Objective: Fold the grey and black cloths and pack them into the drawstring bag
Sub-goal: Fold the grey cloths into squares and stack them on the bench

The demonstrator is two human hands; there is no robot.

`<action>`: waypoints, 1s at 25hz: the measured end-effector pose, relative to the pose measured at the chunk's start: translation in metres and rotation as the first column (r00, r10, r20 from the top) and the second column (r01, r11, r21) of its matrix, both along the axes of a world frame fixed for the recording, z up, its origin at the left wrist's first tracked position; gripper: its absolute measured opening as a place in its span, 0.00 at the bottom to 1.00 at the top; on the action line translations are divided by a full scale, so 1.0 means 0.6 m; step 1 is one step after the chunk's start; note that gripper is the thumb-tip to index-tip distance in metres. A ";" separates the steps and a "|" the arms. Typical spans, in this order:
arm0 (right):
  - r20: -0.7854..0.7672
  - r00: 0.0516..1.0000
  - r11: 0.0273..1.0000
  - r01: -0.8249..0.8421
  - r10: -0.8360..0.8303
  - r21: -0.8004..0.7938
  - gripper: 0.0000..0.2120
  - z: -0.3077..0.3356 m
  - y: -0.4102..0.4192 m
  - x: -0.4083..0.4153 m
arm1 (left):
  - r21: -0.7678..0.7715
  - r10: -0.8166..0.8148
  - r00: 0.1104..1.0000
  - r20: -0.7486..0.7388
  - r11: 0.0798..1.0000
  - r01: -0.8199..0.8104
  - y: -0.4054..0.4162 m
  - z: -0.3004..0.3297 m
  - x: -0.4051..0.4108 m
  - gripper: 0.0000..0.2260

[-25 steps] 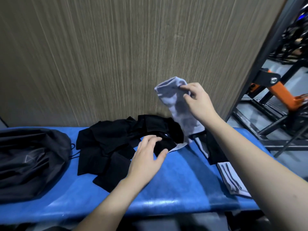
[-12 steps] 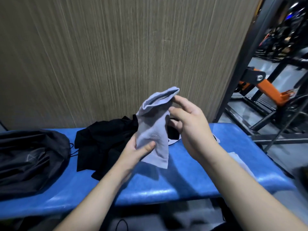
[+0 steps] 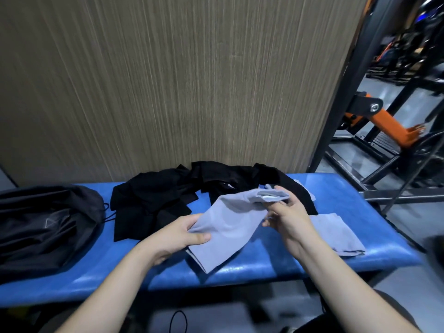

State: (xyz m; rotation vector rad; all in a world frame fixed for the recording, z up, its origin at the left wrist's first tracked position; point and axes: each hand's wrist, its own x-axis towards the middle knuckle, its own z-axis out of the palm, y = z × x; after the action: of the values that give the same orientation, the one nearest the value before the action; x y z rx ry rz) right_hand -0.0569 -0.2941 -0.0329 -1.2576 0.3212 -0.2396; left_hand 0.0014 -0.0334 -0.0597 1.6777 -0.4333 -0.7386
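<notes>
Grey cloth (image 3: 228, 227) pinched by left hand (image 3: 177, 239) and right hand (image 3: 288, 215) above blue bench (image 3: 264, 267), second grey cloth (image 3: 336, 234) lying right, black cloth heap (image 3: 163, 198), one drawstring bag (image 3: 40, 224) left, wood-grain wall (image 3: 168, 80), gym frame (image 3: 384, 131).

Two grey cloths (image 3: 230, 227) (image 3: 336, 233), one black pile (image 3: 168, 198), one drawstring bag (image 3: 43, 224).
</notes>
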 end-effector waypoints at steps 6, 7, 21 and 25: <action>-0.190 0.982 0.987 -0.020 -0.011 -0.160 0.03 -0.042 -0.033 -0.002 | 0.041 0.222 0.974 0.052 0.974 -0.225 0.008 -0.011 0.030 0.15; -0.210 0.978 0.985 -0.018 -0.019 -0.172 0.05 -0.046 -0.034 -0.004 | 0.048 0.281 0.958 0.062 0.958 -0.284 0.009 -0.014 0.035 0.15; -0.321 0.928 0.610 -0.145 -0.189 -0.779 0.13 -0.075 -0.033 -0.013 | 0.016 0.523 0.849 0.074 0.851 -0.526 -0.013 -0.049 0.025 0.25; -0.253 0.946 0.692 -0.045 -0.202 -0.720 0.07 -0.082 -0.038 0.000 | 0.229 0.390 0.909 0.145 0.881 -0.414 -0.012 -0.052 0.010 0.26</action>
State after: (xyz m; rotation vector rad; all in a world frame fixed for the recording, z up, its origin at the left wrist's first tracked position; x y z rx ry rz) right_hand -0.0569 -0.3169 -0.0820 -2.0889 0.5961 -0.2486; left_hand 0.0072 -0.0404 -0.0911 1.9701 -0.0422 -0.4167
